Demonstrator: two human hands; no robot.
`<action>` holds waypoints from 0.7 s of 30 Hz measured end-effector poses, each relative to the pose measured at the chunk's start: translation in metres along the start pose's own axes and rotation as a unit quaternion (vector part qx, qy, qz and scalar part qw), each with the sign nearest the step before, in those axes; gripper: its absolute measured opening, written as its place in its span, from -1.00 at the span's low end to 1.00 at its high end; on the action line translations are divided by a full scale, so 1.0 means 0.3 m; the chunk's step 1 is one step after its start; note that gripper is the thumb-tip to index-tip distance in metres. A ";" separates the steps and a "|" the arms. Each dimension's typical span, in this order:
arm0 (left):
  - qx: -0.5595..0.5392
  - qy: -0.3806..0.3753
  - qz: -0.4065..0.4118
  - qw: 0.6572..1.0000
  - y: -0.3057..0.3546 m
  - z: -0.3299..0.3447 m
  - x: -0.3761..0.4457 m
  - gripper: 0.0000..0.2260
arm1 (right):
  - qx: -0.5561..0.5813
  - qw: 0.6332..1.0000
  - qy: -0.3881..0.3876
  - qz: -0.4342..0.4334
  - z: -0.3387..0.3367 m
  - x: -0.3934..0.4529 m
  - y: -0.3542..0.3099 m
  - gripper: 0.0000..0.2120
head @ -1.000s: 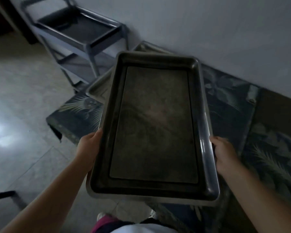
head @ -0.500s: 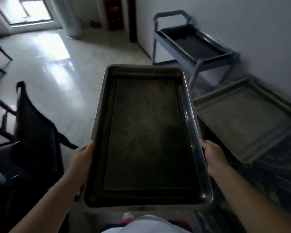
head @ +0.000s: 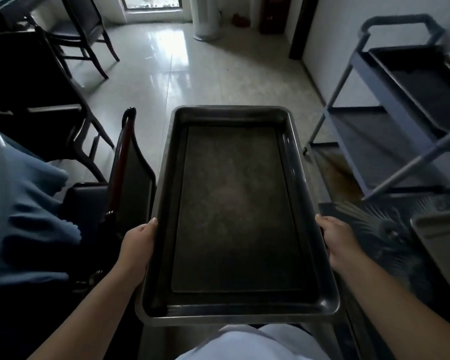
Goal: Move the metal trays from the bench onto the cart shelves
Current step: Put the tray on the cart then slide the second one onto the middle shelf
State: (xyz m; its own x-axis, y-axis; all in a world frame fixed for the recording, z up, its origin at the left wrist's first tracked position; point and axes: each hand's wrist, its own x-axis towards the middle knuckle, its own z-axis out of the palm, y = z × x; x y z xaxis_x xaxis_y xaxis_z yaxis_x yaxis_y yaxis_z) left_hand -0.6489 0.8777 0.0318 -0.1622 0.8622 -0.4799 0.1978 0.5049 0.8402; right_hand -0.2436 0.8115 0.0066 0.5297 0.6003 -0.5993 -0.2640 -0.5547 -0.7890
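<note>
Nearest the camera, a white garment (head: 255, 344) on the person's body shows at the bottom edge, and both bare forearms reach forward from there. The left hand (head: 138, 245) grips the left long rim of a dark, rectangular, deep-sided metal tray (head: 234, 211), thumb lying along the rim's top and the fingers hidden beneath. The right hand (head: 339, 242) grips the opposite long rim in the same manner, fingers curled under and out of sight. The tray is held level in the air between the two hands, its long axis pointing away from the person, clear of any surface; a flat dark liner covers its floor.

At the lower right, on a bench covered with a dark palm-leaf patterned cloth (head: 374, 224), lies the corner of a second, paler grey metal tray (head: 442, 245). At the left, blue fabric (head: 24, 209) drapes over something, and a dark wooden chair with a padded back (head: 130, 172) stands just beside the held tray's left side.

Further off on the right stands a grey metal cart with a handle (head: 398, 24); its top shelf (head: 424, 81) is dark, and a lower shelf (head: 369, 141) shows beneath. Beyond lie a glossy pale tiled floor (head: 205, 74), more dark chairs (head: 86, 29) at the upper left, and a white cylindrical stand (head: 207, 19) near a bright doorway
</note>
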 end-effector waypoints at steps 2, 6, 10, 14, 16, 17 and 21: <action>-0.002 0.012 -0.005 1.000 0.045 0.034 0.102 -0.60 | 0.006 1.000 -0.005 -0.002 0.053 0.116 -0.054 -0.81; 0.008 0.039 0.001 0.999 0.152 0.130 0.302 -0.59 | 0.008 1.000 -0.015 -0.016 0.155 0.333 -0.187 -0.82; 0.036 0.060 0.009 0.998 0.260 0.214 0.475 -0.57 | 0.004 1.000 -0.013 -0.009 0.200 0.498 -0.325 -0.81; 0.069 0.036 0.018 0.997 0.369 0.302 0.641 -0.51 | 0.005 1.000 0.003 0.004 0.228 0.633 -0.439 -0.82; 0.081 0.026 0.020 0.996 0.414 0.345 0.743 -0.54 | 0.010 1.000 0.019 0.007 0.249 0.694 -0.480 -0.84; 0.083 0.023 0.025 0.996 0.439 0.367 0.802 -0.55 | 0.017 0.999 0.031 0.006 0.258 0.726 -0.498 -0.85; 0.133 -0.013 0.051 0.990 0.551 0.472 1.050 -0.58 | 0.033 0.996 0.079 0.003 0.318 0.850 -0.544 -0.82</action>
State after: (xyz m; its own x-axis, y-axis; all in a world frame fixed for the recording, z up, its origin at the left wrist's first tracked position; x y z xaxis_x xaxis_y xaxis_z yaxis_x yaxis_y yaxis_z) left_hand -0.5303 1.2387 -0.0164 -0.1032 0.9080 -0.4060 0.4606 0.4054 0.7896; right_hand -0.1423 1.1101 -0.0303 0.6470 0.4957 -0.5794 -0.3180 -0.5153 -0.7958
